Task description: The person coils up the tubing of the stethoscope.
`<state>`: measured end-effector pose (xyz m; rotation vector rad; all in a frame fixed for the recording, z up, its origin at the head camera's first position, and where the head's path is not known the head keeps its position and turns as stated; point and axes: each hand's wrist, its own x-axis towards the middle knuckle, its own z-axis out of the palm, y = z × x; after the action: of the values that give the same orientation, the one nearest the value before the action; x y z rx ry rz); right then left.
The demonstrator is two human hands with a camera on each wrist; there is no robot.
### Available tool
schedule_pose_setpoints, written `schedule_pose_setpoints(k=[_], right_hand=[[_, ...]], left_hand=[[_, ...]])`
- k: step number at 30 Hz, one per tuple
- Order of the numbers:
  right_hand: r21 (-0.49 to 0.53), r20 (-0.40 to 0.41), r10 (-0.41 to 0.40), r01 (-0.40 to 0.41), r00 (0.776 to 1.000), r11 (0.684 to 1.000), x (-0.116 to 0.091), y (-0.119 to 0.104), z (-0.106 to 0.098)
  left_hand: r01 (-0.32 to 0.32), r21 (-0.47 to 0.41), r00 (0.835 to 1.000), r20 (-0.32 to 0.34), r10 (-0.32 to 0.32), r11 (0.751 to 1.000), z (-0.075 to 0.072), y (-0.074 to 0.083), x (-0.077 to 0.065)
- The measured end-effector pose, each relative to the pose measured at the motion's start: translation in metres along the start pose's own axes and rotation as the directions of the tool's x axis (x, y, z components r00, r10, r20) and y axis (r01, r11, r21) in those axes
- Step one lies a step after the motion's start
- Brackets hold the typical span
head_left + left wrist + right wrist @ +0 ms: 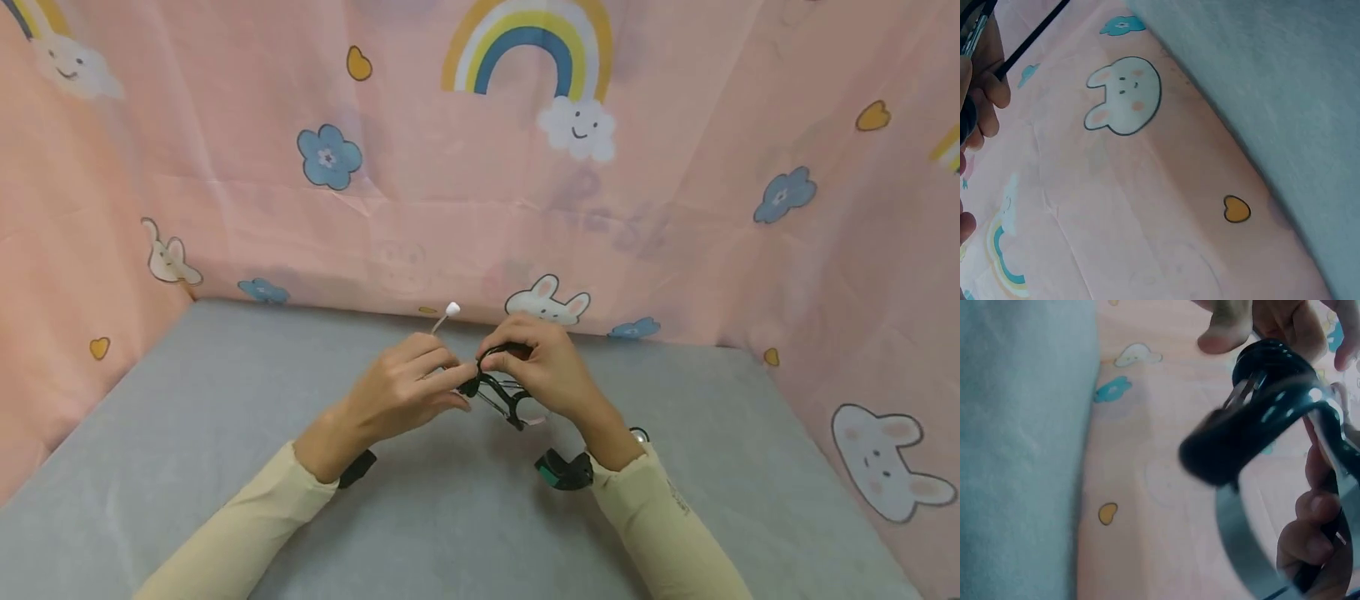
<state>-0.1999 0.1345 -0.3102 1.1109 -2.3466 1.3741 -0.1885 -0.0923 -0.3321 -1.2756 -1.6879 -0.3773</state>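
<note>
Both hands work at one small item, a glossy black frame [514, 403] with thin metal rods and a round, clear part bordered in black. Its exact kind I cannot tell. My right hand [553, 367] pinches a black curved strip of it between thumb and fingers. Close beside it, my left hand [408, 385] pinches the frame's dark left end, its index finger stretched along it. A thin stalk with a white tip [452, 308] sticks up behind the left fingers. In the right wrist view the shiny black frame [1229, 444] looms large, fingers [1310, 540] gripping a dark strip at the lower right.
The item is held above a grey cloth-covered table [450, 533]. A pink printed curtain [420, 208] hangs along the table's back and sides. Small black devices [566, 470] sit on both wrists, below the cream sleeves [255, 521].
</note>
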Motion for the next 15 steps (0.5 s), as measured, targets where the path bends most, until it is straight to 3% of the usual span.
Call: schedule_pose_setpoints(k=[5, 9, 15], right_hand=[[0.028, 0.016, 0.062, -0.062, 0.998, 0.998, 0.003, 0.001, 0.000], [0.074, 0.041, 0.127, -0.130, 0.991, 0.989, 0.006, 0.000, -0.006], [0.106, 0.072, 0.189, -0.196, 0.979, 0.975, 0.008, 0.007, -0.018]], left_hand=[[-0.086, 0.088, 0.996, -0.012, 0.087, 0.992, -0.003, -0.005, -0.002], [-0.138, 0.097, 0.990, -0.017, 0.140, 0.986, -0.009, -0.010, -0.001], [-0.111, 0.025, 0.991, -0.076, 0.112, 0.994, -0.009, -0.012, -0.002]])
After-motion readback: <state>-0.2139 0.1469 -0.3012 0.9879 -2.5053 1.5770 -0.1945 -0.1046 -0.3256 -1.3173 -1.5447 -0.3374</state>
